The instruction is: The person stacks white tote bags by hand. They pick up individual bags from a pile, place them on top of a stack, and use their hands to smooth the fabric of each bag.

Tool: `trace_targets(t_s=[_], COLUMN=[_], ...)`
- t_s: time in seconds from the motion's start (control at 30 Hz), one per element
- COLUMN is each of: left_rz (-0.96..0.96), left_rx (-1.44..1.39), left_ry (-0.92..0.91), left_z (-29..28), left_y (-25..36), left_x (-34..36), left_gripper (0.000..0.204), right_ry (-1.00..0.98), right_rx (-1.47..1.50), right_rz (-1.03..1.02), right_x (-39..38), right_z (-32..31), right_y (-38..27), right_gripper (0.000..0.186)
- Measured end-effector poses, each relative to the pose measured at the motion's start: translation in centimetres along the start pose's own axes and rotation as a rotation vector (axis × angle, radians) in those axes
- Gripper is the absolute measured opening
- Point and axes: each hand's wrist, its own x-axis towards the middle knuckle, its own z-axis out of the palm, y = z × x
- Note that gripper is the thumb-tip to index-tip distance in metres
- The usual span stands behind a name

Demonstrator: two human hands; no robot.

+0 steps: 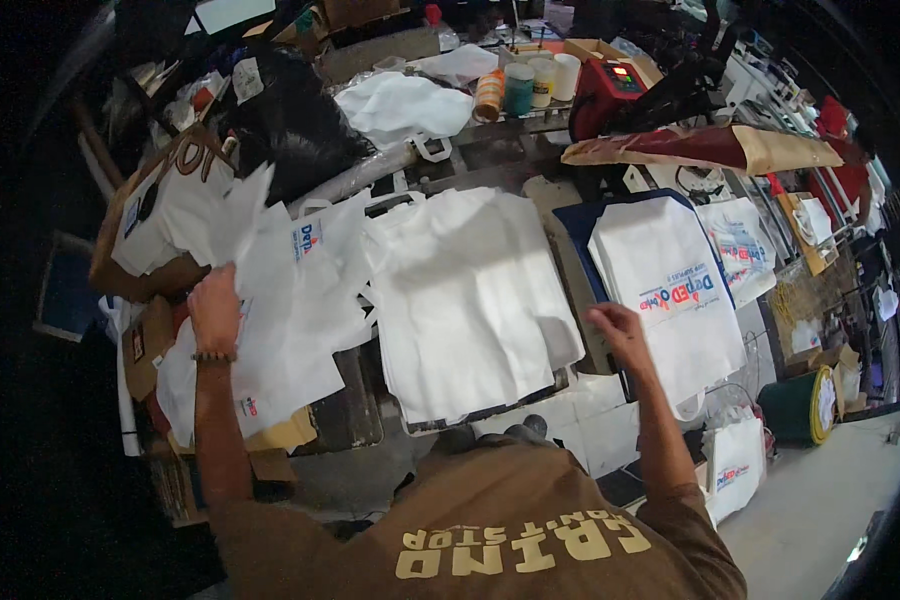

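My left hand (216, 312), with a dark beaded band at the wrist, is closed on a white fabric bag (238, 215) that rises blurred above the fingers. Beneath it, overlapping white bags (295, 325) with red and blue print lie spread out. A stack of plain white bags (470, 290) lies in front of me. My right hand (622, 332) hovers between that stack and a printed white bag (670, 290) on a dark blue board (578, 225). Its fingers are loosely bent and slightly apart, with nothing seen in them.
Cardboard boxes (155, 350) stand at the left, near a black plastic bag (295, 130). Several tubs, including a green one (518, 90), stand at the back beside a red device (605, 95). A green drum (795, 408) and another printed bag (738, 465) are at the lower right.
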Motion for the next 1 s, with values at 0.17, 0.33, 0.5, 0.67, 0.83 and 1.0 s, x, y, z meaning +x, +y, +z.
trace_targets(t_s=[0.17,0.33,0.5,0.67,0.83,1.0], left_rz=[0.378,0.598,0.505,0.036,-0.117,-0.178], left_rx=[-0.49,-0.56,-0.598,-1.079,-0.892,-1.078], left_ry=[0.124,0.079,-0.001,-0.157,-0.177,-0.313], left_z=[-12.1,-8.2,4.6,10.0,9.7,10.7], left_y=[12.9,18.0,19.8,21.9,24.6,23.8], left_x=[-1.8,-5.5,-8.9,-10.0,-8.1,-8.0], left_gripper=[0.039,0.025,0.018,0.035,0.065,0.06], right_ry=[-0.226,-0.185,-0.39,-0.387,-0.448,-0.474], right_rx=[0.674,0.932,1.347,0.995,0.371,0.055], right_rz=[0.127,0.204,0.264,0.514,0.382,0.383], right_x=[3.2,4.2,5.2,0.9,-1.0,-4.8], right_z=[7.8,7.8,4.3,3.2,3.9,4.3], right_y=[-2.5,-5.0,8.3,6.0,3.9,4.7], right_gripper=[0.051,0.069,0.083,0.08,0.049,0.035])
